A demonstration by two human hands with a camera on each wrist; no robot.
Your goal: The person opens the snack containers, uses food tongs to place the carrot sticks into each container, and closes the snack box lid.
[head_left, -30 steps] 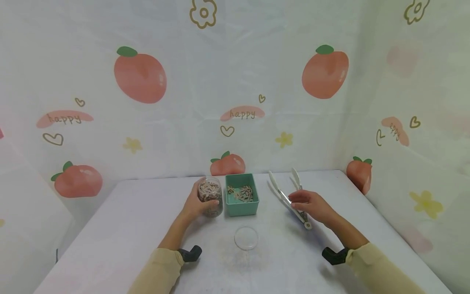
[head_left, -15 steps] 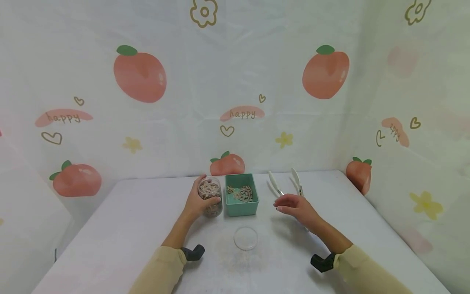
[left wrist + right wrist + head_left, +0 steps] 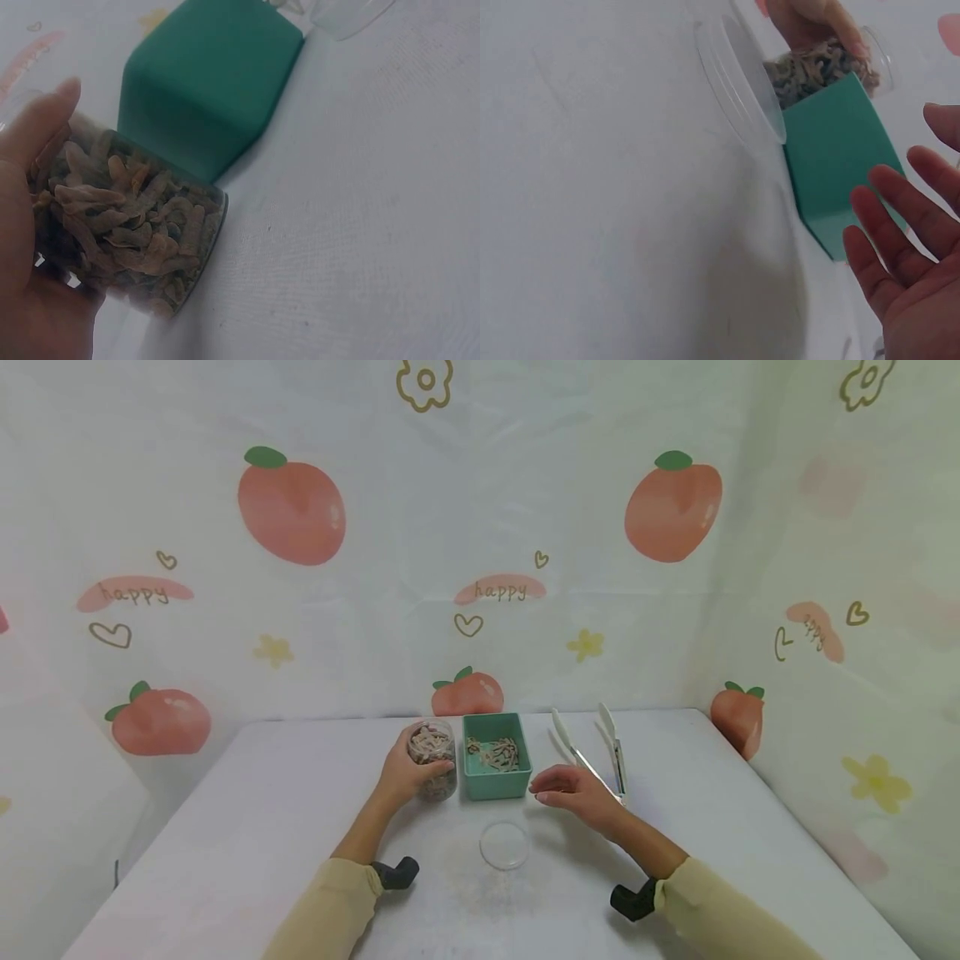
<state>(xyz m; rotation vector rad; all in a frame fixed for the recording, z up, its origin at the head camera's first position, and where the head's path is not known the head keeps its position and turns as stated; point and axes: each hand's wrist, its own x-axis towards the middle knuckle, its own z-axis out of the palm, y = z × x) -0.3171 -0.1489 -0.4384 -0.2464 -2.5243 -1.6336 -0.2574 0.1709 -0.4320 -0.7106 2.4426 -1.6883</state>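
Observation:
My left hand grips a clear jar that stands on the table, thumb across its near side. Brown dried strips fill much of the jar. Right beside it is a green rectangular box holding some similar strips. My right hand hovers near the box's right side, its fingers loosely extended and holding nothing. A clear round lid lies on the table in front of the box. Behind the right hand lie white-tipped tongs, spread apart, their near end partly hidden by that hand.
The white tabletop runs back to a wall cloth printed with peaches. Black wrist mounts sit on both forearms by the sleeves.
My right hand has moved left, away from over the tongs to beside the green box. The left hand stays around the jar, and the tongs lie where they were.

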